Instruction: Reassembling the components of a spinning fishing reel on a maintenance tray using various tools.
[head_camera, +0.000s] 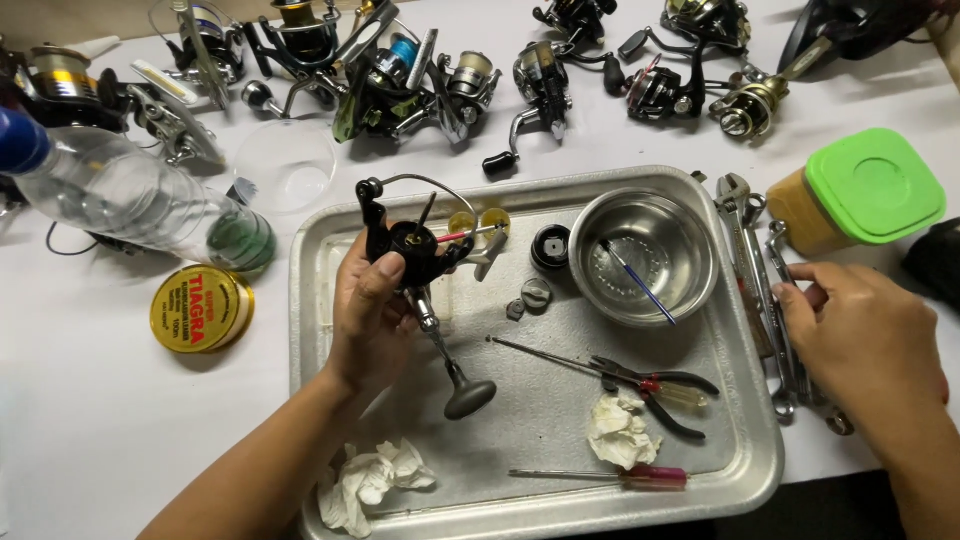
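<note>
My left hand (372, 315) grips a black fishing reel body (410, 245) above a metal tray (330, 260); its wire bail arches up and its crank handle with a grey knob (468, 398) hangs down. My right hand (862, 335) rests on a row of wrenches (752, 250) just past the tray's right rim, fingers curled over them. In the tray lie a steel bowl (690, 245) with a thin blue-tipped tool (636, 280) inside, small black reel parts (550, 247), black-handled pliers (655, 385), a long thin pick, a red-handled screwdriver (640, 478) and crumpled tissues (618, 432).
Several fishing reels (420, 85) crowd the far edge of the white table. A clear plastic bottle (130, 195) lies at left beside a clear cup (285, 165) and a round yellow tin (200, 310). A green-lidded jar (865, 190) stands at right.
</note>
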